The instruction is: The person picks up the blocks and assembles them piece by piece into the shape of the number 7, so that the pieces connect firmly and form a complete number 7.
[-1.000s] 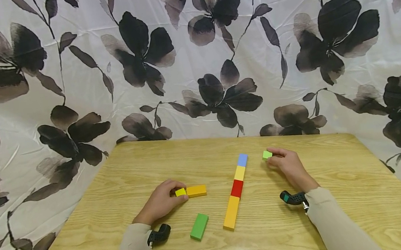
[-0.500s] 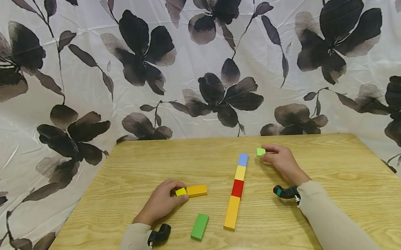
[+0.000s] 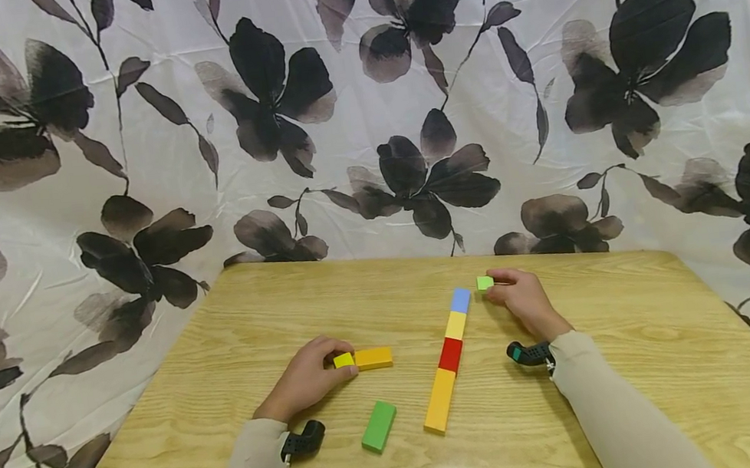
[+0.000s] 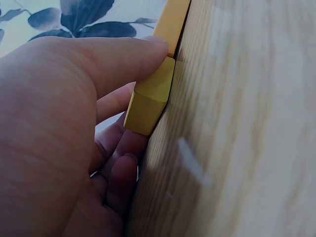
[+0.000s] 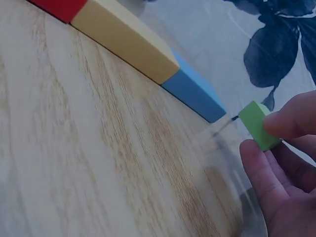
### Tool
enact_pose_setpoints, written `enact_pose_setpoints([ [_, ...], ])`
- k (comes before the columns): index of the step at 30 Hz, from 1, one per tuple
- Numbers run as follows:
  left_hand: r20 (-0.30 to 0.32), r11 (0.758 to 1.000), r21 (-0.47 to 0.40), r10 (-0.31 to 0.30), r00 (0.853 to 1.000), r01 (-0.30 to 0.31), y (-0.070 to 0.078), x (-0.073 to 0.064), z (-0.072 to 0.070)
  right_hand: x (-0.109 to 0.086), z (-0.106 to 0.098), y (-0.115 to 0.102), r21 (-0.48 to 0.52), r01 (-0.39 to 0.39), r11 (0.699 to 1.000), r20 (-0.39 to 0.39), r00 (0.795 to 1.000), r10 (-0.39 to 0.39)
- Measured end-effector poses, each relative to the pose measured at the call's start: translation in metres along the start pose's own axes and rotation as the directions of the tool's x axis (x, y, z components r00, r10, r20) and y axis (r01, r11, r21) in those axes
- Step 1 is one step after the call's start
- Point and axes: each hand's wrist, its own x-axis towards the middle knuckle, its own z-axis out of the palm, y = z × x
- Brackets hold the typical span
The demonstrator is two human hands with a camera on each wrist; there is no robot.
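Observation:
My left hand [image 3: 309, 375] pinches a small yellow block [image 4: 150, 94] between thumb and fingers on the table. The yellow block's far side meets the end of an orange block [image 3: 374, 358]. At the back right, my right hand [image 3: 524, 300] pinches a light green block [image 5: 256, 126] by its sides. That block is just right of the far end of a row, where a blue block [image 5: 193, 89] lies. Nearer along the row come a pale yellow block [image 3: 456, 325], a red block [image 3: 450, 355] and a longer orange-yellow block [image 3: 440, 402], end to end.
A green rectangular block [image 3: 379, 426] lies on the wooden table [image 3: 545, 446] between the left forearm and the row. A floral cloth [image 3: 347, 113] hangs behind the table's back edge. Each wrist wears a black camera band.
My right hand has carried the light green block left and slightly away, closer to the blue block. The left hand keeps its hold on the yellow block; the view has shifted slightly.

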Motion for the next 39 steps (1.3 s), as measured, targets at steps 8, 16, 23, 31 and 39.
enact_pose_setpoints([
  [8, 0.000, 1.000, 0.010, -0.008, 1.000, 0.008, 0.001, 0.000, 0.000, 0.011, 0.002, -0.003, -0.100, -0.009, 0.995, 0.008, 1.000, 0.009],
  [16, -0.005, 1.000, 0.013, 0.002, 1.000, -0.002, -0.001, -0.002, -0.003, 0.022, 0.012, -0.012, -0.120, -0.009, 0.993, 0.016, 1.000, 0.011],
  [23, -0.004, 1.000, 0.011, 0.005, 1.000, -0.005, -0.003, 0.000, 0.000, 0.028, 0.018, -0.007, -0.133, -0.025, 0.991, 0.014, 1.000, 0.027],
  [31, -0.008, 1.000, -0.001, -0.005, 1.000, 0.005, -0.005, -0.002, 0.004, 0.029, 0.024, -0.006, -0.156, -0.038, 0.987, 0.038, 0.998, 0.044],
  [39, -0.005, 1.000, -0.007, -0.001, 1.000, 0.001, -0.002, -0.002, 0.000, 0.035, 0.032, -0.010, -0.206, -0.028, 0.978, 0.041, 0.998, 0.037],
])
